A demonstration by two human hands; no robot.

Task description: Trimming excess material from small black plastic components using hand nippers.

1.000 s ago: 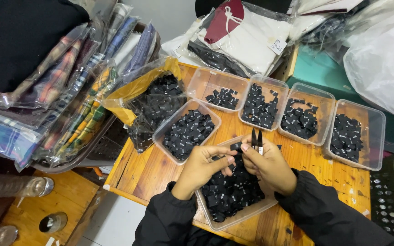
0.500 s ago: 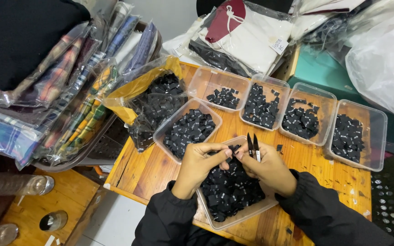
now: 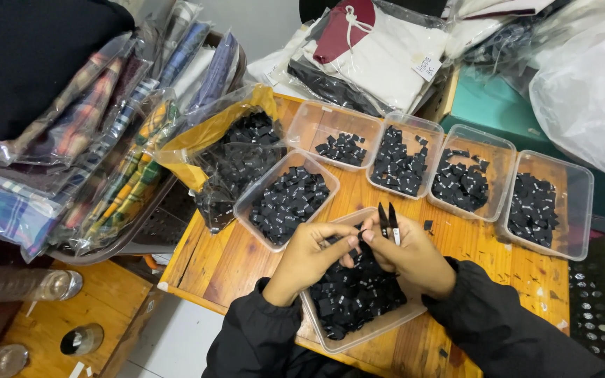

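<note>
Garments in clear plastic sleeves (image 3: pixel 106 161) lie stacked at my far left, off the wooden surface (image 3: pixel 232 259); next, one yellow-edged clear bag of small black woven labels (image 3: pixel 239 150) lies open for reach; six clear plastic tubs hold the sorted labels, five ranged beyond my hands and one nearest tub (image 3: pixel 358 301) under them to catch pieces; my left hand (image 3: pixel 309 255) pinches a small black label (image 3: pixel 355 241) above it; my right hand (image 3: pixel 411 255) grips black thread snips (image 3: pixel 388 220), blades up.
</note>
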